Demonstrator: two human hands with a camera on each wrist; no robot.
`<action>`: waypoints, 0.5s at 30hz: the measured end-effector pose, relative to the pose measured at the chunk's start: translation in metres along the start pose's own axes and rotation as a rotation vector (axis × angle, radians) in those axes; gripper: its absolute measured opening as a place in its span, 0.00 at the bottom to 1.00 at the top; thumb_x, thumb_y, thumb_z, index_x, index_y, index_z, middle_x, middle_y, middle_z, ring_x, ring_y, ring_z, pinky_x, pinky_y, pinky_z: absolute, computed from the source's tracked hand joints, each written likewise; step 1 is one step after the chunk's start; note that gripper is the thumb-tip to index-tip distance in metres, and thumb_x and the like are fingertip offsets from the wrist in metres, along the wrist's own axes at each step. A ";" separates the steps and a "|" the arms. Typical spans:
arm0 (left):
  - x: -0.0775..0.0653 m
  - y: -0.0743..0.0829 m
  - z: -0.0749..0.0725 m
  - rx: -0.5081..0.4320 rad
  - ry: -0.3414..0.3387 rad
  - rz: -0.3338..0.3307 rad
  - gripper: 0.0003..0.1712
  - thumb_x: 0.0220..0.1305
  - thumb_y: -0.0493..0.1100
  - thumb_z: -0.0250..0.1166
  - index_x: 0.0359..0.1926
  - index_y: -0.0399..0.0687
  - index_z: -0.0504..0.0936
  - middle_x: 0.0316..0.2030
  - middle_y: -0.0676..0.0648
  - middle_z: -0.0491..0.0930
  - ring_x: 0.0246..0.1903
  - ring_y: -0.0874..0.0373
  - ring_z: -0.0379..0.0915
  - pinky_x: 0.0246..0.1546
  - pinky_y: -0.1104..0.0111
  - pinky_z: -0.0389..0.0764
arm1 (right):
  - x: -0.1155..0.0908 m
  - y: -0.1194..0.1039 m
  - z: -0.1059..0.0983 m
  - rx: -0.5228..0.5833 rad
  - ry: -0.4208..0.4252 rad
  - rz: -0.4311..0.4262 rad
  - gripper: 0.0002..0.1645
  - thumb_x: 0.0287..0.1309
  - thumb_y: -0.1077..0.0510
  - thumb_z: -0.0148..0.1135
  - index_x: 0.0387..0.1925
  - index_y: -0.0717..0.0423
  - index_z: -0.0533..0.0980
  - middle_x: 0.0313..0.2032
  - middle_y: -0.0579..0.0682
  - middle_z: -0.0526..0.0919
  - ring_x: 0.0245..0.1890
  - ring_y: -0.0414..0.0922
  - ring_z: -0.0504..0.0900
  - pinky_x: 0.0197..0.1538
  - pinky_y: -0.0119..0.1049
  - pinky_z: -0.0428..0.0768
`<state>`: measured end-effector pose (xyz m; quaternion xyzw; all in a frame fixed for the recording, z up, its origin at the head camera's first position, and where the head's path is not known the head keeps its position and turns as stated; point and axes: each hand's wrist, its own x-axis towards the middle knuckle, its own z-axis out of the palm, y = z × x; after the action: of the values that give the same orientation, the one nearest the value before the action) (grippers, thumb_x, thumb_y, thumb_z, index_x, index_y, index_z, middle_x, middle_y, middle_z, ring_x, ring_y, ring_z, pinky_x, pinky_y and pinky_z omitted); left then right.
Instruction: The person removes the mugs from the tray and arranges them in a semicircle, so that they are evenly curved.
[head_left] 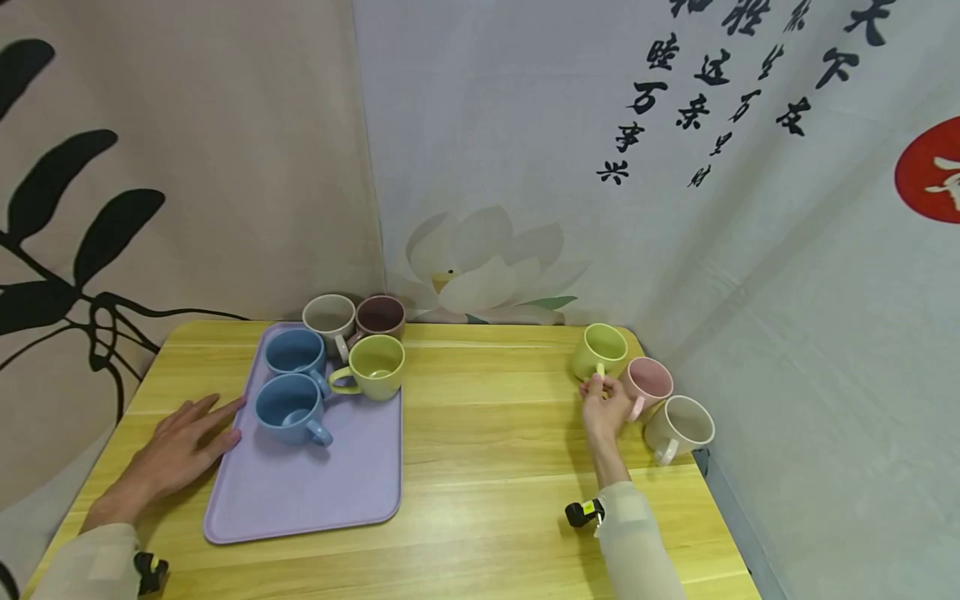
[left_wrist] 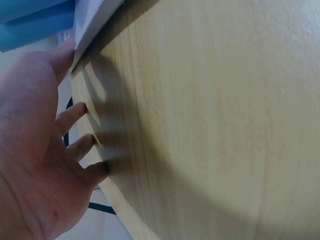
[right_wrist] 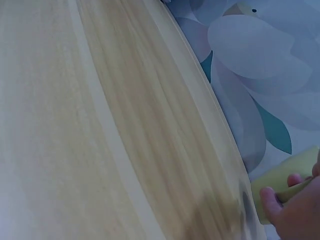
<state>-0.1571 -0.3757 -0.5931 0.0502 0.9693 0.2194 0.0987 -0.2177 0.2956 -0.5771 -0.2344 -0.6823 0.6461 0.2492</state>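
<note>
My right hand (head_left: pixel 606 410) pinches the handle of a yellow-green mug (head_left: pixel 583 358) at the table's back right corner. In the right wrist view, fingertips and thumb close on that handle beside the mug's wall. Just to the right stand a pink mug (head_left: pixel 651 377) and a cream mug (head_left: pixel 678 425). My left hand (head_left: pixel 176 450) lies with spread fingers at the left edge of a lilac tray (head_left: pixel 337 483), fingertips right at its rim. On the tray are two blue mugs (head_left: pixel 288 408) and another yellow-green mug (head_left: pixel 384 367), handle pointing left.
A grey-white mug (head_left: pixel 328 313) and a dark mauve mug (head_left: pixel 381 315) stand at the tray's back end. The wooden table (head_left: pixel 487 450) spreads between tray and right-hand mugs. Printed cloth (head_left: pixel 487 167) hangs along the back and right edges.
</note>
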 end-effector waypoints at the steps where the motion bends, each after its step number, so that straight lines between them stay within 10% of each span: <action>1: 0.000 0.000 0.000 -0.001 -0.001 -0.001 0.45 0.88 0.69 0.52 0.89 0.48 0.61 0.85 0.16 0.48 0.82 0.08 0.37 0.68 0.08 0.48 | 0.001 0.000 0.000 -0.011 0.010 -0.001 0.12 0.84 0.62 0.61 0.50 0.72 0.79 0.41 0.60 0.85 0.38 0.42 0.92 0.54 0.35 0.95; 15: 0.000 -0.001 0.001 -0.010 0.000 -0.002 0.45 0.88 0.69 0.52 0.90 0.50 0.59 0.85 0.17 0.48 0.83 0.08 0.36 0.67 0.07 0.48 | 0.007 0.005 -0.002 0.016 0.056 0.020 0.10 0.84 0.63 0.60 0.47 0.70 0.79 0.41 0.65 0.87 0.34 0.38 0.90 0.44 0.24 0.92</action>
<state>-0.1570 -0.3763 -0.5945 0.0491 0.9683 0.2240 0.0993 -0.2221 0.3016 -0.5821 -0.2571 -0.6675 0.6472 0.2635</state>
